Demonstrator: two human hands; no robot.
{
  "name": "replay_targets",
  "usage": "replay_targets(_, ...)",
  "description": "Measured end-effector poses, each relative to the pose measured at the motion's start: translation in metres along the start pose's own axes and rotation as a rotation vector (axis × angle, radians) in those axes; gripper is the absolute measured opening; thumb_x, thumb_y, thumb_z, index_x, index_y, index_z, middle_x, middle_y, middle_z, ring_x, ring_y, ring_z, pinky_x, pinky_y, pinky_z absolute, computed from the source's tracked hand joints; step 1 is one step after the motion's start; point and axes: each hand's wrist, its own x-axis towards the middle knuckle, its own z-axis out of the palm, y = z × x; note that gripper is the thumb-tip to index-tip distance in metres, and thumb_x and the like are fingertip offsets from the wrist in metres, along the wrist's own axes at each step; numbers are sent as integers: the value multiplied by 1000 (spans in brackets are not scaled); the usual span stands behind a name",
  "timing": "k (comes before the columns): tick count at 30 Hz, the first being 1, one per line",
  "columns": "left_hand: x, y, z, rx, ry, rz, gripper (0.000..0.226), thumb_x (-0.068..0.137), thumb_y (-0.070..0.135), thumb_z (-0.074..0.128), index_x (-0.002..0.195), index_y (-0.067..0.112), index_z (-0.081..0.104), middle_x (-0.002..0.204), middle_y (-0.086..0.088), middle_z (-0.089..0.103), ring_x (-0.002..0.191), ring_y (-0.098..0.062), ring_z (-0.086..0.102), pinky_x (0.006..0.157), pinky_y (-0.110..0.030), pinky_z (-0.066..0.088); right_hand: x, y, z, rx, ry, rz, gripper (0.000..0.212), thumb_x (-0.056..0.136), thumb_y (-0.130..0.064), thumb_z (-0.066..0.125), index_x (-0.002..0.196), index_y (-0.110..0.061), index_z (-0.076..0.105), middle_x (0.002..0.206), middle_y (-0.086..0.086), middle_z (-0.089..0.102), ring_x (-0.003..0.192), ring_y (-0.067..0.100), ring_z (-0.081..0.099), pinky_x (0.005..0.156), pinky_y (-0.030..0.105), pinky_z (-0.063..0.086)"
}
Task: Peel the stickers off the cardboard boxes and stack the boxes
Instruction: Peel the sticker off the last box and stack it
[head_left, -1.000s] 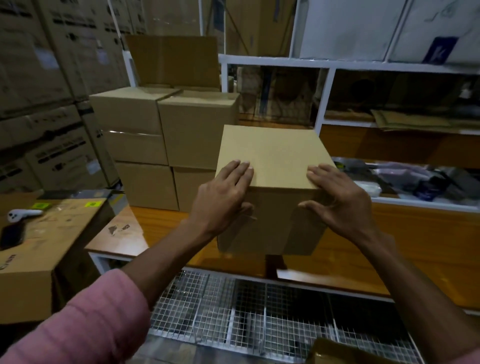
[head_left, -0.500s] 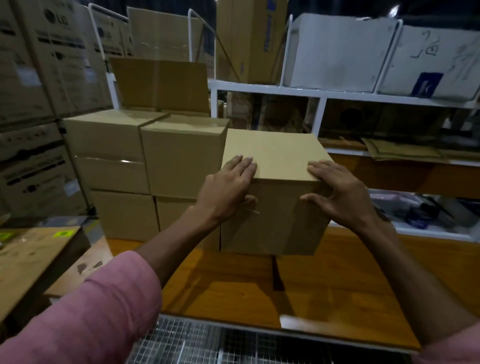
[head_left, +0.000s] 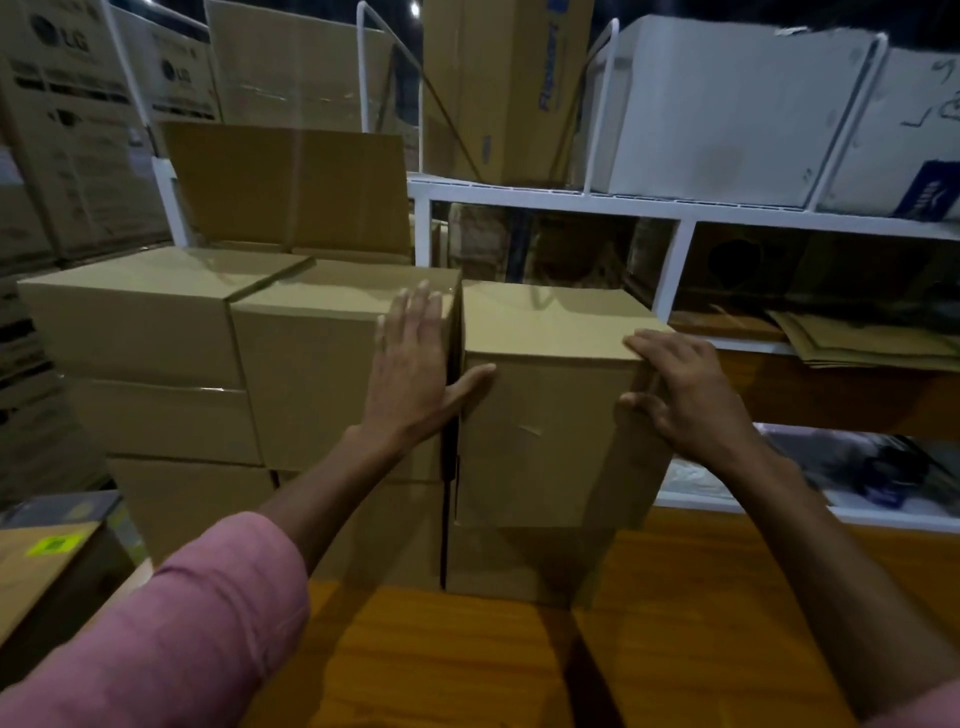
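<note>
L grip (head_left: 410, 364): flat, fingers on neighbour stack (head_left: 322, 364), thumb on box (head_left: 545, 415)
R grip (head_left: 680, 395): curled round box corner
risk: box lands crooked, tips

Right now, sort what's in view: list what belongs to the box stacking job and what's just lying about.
Job:
held box
stacked boxes
left hand
right hand

Lying about:
white shelf rack
flattened cardboard
printed cartons
wooden table
</note>
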Motion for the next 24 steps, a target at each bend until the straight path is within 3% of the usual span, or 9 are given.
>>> replay_targets(3,3,-22,10,108,-64,-25,112,79,90,12,158,11,13,166,-9,12,154,-29,-3,122,-60,2,10,-4,10,-28,4,15,71,88,-34,73,150,-26,41,156,2,39,144,27,25,104,57,42)
replay_targets(7,4,-31,22,144,14,11,94,88,77,34,153,9,27,157,-13,32,150,-33,17,121,-62,8,29,-11,23,-54,-1,56,72,88,-37,72,151,-31,37,157,0,35,145,26,23,99,59,44)
replay_targets(12,4,-37,28,203,83,53,87,86,55,65,151,8,31,153,-14,37,147,-35,25,118,-63,16,44,-16,36,-91,3,84,72,88,-35,73,150,-32,37,157,0,34,144,27,23,94,60,47)
replay_targets(24,7,-44,42,212,165,39,90,82,53,73,149,10,32,151,-12,38,145,-36,27,114,-65,23,47,-18,39,-102,-13,68,74,88,-41,70,152,-32,34,157,0,30,143,29,19,95,63,47)
